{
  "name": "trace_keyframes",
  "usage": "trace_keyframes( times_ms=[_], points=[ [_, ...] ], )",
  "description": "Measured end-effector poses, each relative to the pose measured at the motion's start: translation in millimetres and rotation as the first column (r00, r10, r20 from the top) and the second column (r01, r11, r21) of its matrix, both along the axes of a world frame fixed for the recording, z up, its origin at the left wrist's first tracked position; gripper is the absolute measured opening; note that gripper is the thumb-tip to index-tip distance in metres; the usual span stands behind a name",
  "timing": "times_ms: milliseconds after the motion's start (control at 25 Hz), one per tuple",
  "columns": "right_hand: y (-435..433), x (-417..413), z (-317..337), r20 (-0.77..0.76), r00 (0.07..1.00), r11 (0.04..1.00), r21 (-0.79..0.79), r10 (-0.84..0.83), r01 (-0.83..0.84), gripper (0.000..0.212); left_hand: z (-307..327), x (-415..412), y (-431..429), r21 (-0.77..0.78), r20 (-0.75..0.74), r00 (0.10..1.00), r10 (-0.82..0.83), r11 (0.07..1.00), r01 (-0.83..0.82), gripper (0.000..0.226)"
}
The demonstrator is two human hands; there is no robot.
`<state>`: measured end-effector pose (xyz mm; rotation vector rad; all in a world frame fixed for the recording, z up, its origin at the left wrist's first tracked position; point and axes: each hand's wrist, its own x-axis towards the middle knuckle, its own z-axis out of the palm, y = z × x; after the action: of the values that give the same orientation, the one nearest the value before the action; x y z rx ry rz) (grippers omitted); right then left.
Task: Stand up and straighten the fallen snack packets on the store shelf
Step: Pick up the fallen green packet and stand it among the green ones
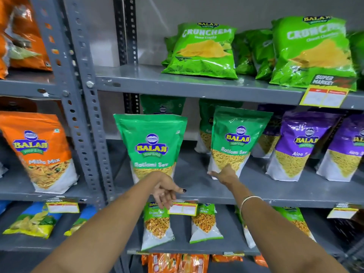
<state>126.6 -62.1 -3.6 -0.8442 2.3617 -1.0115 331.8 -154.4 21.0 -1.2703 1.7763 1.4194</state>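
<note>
On the middle shelf (197, 192), two green snack bags are seen standing up. One green bag (151, 146) stands near the grey post (86, 115), and the other green bag (235, 140) stands a bit further right, leaning back a little. The right hand (224, 175) is laid against the bottom of the second green bag, at its white lower corner. Its fingers are mostly hidden behind the hand, so it cannot be told if they are spread or pinching. The left hand (166, 191) is held just below the first green bag, at the shelf's front edge, and nothing is gripped by it. Its fingers are loose and spread, pointing downward. Purple bags (299, 146) are lined up to the right on the same shelf. An orange bag (39, 152) is seen on the next rack to the left. Light green chip bags (204, 50) are placed on the shelf above. A thin bangle (249, 200) is worn on the right wrist.
</note>
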Motion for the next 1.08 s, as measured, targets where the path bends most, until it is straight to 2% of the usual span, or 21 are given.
trace_keyframes(
  times_ms=[80,160,240,320,360,440,480,560,680,760,840,1080],
  points=[
    [12.0,-42.1,-4.8,0.050,0.996,0.998,0.006,-0.067,0.067,0.089,-5.4,-41.7,11.5,-0.101,-0.194,0.978,0.075,0.990,-0.096,0.046],
    [19.7,-83.0,-8.0,0.114,0.990,0.996,-0.028,-0.083,0.087,0.090,-11.8,-87.2,17.6,-0.184,-0.400,0.896,0.191,0.941,-0.283,0.062],
    [19.9,-115.5,-9.9,0.182,0.983,0.992,-0.127,0.009,0.014,0.099,-18.6,-126.8,18.5,-0.247,-0.537,0.804,0.256,0.864,-0.440,0.077],
    [14.0,-133.3,-13.0,0.248,0.960,0.964,-0.259,0.130,-0.064,0.106,-21.8,-152.7,18.6,-0.286,-0.617,0.740,0.266,0.801,-0.526,0.084],
    [10.8,-142.7,-13.2,0.298,0.935,0.951,-0.294,0.190,-0.099,0.102,-24.5,-168.0,19.0,-0.261,-0.643,0.706,0.297,0.782,-0.566,0.081],
    [5.0,-152.2,-20.0,0.370,0.861,0.901,-0.385,0.349,-0.200,0.097,-28.5,-183.8,20.9,-0.217,-0.696,0.636,0.333,0.747,-0.628,0.056],
    [4.7,-153.0,-22.6,0.387,0.837,0.887,-0.405,0.387,-0.222,0.096,-28.1,-187.4,25.0,-0.218,-0.716,0.615,0.331,0.730,-0.647,0.043],
    [11.4,-149.1,-22.0,0.382,0.834,0.875,-0.431,0.398,-0.220,0.081,-29.9,-187.5,30.4,-0.227,-0.725,0.590,0.356,0.685,-0.692,0.036],
    [26.9,-139.5,-19.5,0.335,0.846,0.867,-0.427,0.414,-0.255,0.065,-25.8,-173.5,41.9,-0.283,-0.682,0.648,0.340,0.694,-0.662,0.045],
    [36.8,-131.3,-19.1,0.321,0.856,0.876,-0.405,0.405,-0.263,0.068,-22.1,-161.1,47.6,-0.335,-0.637,0.702,0.318,0.706,-0.624,0.056],
    [45.1,-120.1,-20.7,0.305,0.863,0.878,-0.394,0.403,-0.271,0.075,-19.6,-147.8,54.2,-0.387,-0.600,0.745,0.290,0.710,-0.588,0.058],
    [56.0,-100.5,-14.3,0.264,0.897,0.907,-0.331,0.354,-0.260,0.075,-16.3,-130.4,64.5,-0.442,-0.583,0.774,0.249,0.702,-0.559,0.059]
  ],
)
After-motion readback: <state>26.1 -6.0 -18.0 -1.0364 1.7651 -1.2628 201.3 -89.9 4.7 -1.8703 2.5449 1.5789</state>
